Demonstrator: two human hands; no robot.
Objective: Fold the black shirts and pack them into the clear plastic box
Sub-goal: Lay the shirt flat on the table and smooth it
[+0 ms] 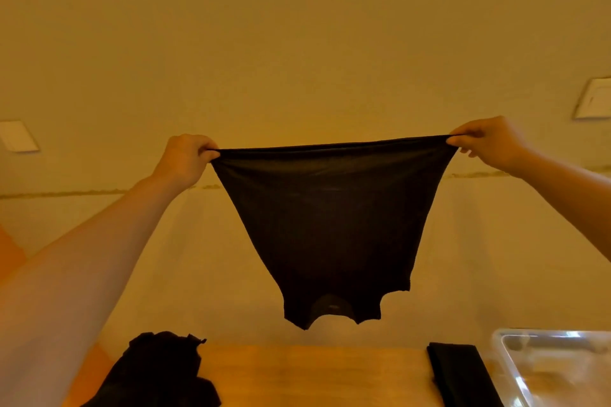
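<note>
We are holding a black shirt [330,225] up in the air before the wall, and going from the left, our left hand [185,158] is pinching one corner of its hem, the fingers curled tight around the cloth; we judge the grip is at the corner so the fabric is spreading to its full width. Below that arm, a crumpled heap of black shirts [162,373] is lying on the wooden table [314,373], probably waiting its turn and kept within reach of the left side. In the middle the shirt is hanging upside down, hem drawn taut between our hands, collar and short sleeves dangling at the bottom, clear of the table; we are likely letting its own weight pull the creases out before laying it flat. Further right, our right hand [486,142] is pinching the opposite hem corner, thumb and fingers closed on the edge, pulling away from the left to keep the line straight. Beneath it a folded black shirt [459,373] is lying on the table just beside the clear plastic box [555,370], whose visible part is looking empty; we judge the folded piece is being staged there so packing is a short move.
</note>
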